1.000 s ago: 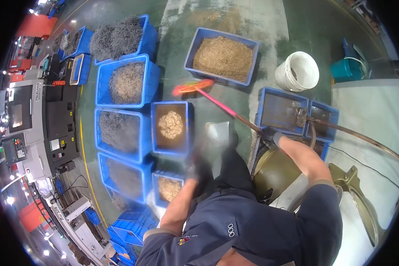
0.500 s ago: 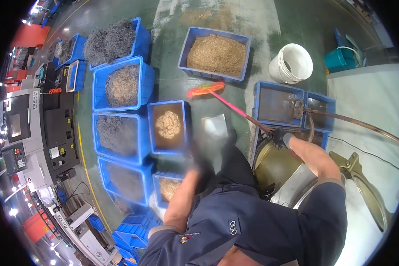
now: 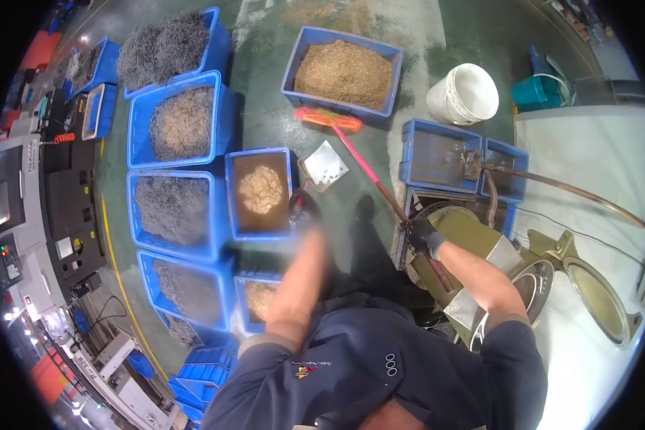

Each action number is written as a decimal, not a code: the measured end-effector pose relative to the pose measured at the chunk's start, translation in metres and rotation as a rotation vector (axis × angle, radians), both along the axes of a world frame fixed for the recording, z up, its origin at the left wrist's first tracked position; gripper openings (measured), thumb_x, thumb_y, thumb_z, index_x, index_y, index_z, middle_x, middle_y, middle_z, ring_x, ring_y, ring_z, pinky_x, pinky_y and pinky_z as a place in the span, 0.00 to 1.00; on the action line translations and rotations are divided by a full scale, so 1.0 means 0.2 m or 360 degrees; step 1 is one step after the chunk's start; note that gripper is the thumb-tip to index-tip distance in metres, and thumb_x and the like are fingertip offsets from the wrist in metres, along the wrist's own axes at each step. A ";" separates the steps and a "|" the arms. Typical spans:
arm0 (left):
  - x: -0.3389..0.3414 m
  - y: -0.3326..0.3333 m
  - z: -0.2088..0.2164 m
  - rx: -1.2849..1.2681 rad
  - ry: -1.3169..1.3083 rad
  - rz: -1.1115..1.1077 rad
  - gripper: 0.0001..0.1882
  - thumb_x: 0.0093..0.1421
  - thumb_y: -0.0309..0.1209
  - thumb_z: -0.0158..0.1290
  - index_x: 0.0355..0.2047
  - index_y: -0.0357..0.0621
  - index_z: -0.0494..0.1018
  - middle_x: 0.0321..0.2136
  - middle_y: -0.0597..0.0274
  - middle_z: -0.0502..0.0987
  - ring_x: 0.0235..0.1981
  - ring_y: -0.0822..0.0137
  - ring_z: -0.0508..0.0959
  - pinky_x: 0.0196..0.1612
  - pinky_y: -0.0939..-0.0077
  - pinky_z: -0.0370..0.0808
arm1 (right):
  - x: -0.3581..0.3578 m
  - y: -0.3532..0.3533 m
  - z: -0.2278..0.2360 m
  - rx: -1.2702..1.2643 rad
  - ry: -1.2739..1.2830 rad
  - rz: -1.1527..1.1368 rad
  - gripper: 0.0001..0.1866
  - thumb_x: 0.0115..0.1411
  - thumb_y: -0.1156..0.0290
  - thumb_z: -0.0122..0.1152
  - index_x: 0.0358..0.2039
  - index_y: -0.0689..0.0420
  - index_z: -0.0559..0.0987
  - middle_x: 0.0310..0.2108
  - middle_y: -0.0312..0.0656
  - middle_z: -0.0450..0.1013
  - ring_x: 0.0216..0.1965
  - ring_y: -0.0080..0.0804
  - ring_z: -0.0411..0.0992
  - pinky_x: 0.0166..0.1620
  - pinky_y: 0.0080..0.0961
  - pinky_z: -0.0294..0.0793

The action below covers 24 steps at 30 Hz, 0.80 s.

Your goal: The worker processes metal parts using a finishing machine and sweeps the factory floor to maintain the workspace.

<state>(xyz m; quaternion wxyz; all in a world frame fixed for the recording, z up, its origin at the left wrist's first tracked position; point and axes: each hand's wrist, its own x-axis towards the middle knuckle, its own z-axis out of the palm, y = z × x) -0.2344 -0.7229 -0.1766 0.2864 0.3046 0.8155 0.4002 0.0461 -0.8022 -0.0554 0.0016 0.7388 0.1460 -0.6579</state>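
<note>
My right hand (image 3: 423,236), in a dark glove, is closed around the handle of a broom. The broom (image 3: 366,165) has a pink upper shaft and an orange-pink head that rests on the floor just below the far blue bin. My left hand (image 3: 302,207), also gloved and partly blurred, grips the short handle of a dustpan. This dustpan (image 3: 325,165) is a pale, shiny square pan with small dark bits on it, held left of the broom shaft. Beside the left hand is a blue bin (image 3: 228,193) of brownish liquid with a foamy tan clump.
Blue bins (image 3: 132,147) of metal shavings line the left, past which stand machines (image 3: 36,229). A blue bin (image 3: 288,92) of brown chips sits far ahead. To the right are a white bucket (image 3: 474,97), liquid-filled blue tubs (image 3: 437,188), a hose (image 3: 566,185) and a lidded metal drum (image 3: 530,287).
The dustpan has moved forward and left and turned, closer to the broom head. My left hand has moved forward with it. The whole view has shifted slightly.
</note>
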 end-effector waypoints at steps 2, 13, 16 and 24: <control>0.02 0.01 -0.01 -0.0127 -0.0095 -0.0072 0.13 0.59 0.36 0.54 0.36 0.38 0.78 0.33 0.57 0.80 0.35 0.63 0.78 0.43 0.71 0.73 | 0.07 -0.05 -0.07 0.0295 -0.0240 0.0677 0.10 0.62 0.66 0.48 0.35 0.55 0.78 0.25 0.49 0.75 0.24 0.35 0.73 0.26 0.32 0.69; -0.04 -0.23 -0.25 0.0241 0.0143 -0.0814 0.12 0.59 0.32 0.53 0.40 0.38 0.75 0.35 0.55 0.79 0.37 0.63 0.78 0.45 0.72 0.73 | 0.14 0.62 -0.24 0.0439 -0.0463 0.1320 0.22 0.56 0.51 0.56 0.28 0.61 0.80 0.20 0.50 0.75 0.22 0.41 0.75 0.26 0.37 0.71; 0.02 -0.16 -0.03 -0.0251 -0.0218 -0.0710 0.14 0.59 0.33 0.52 0.41 0.37 0.75 0.37 0.53 0.79 0.39 0.62 0.78 0.45 0.72 0.73 | 0.42 0.35 -0.33 0.0431 -0.0184 0.1375 0.25 0.60 0.48 0.50 0.25 0.59 0.79 0.18 0.45 0.74 0.20 0.37 0.74 0.24 0.35 0.69; -0.04 -0.25 0.52 -0.0358 -0.0367 -0.0762 0.18 0.59 0.37 0.52 0.44 0.36 0.74 0.41 0.51 0.78 0.43 0.60 0.76 0.50 0.69 0.71 | 0.21 0.09 0.12 0.0001 -0.0005 0.0362 0.19 0.62 0.56 0.51 0.32 0.61 0.75 0.16 0.41 0.68 0.11 0.29 0.66 0.13 0.28 0.66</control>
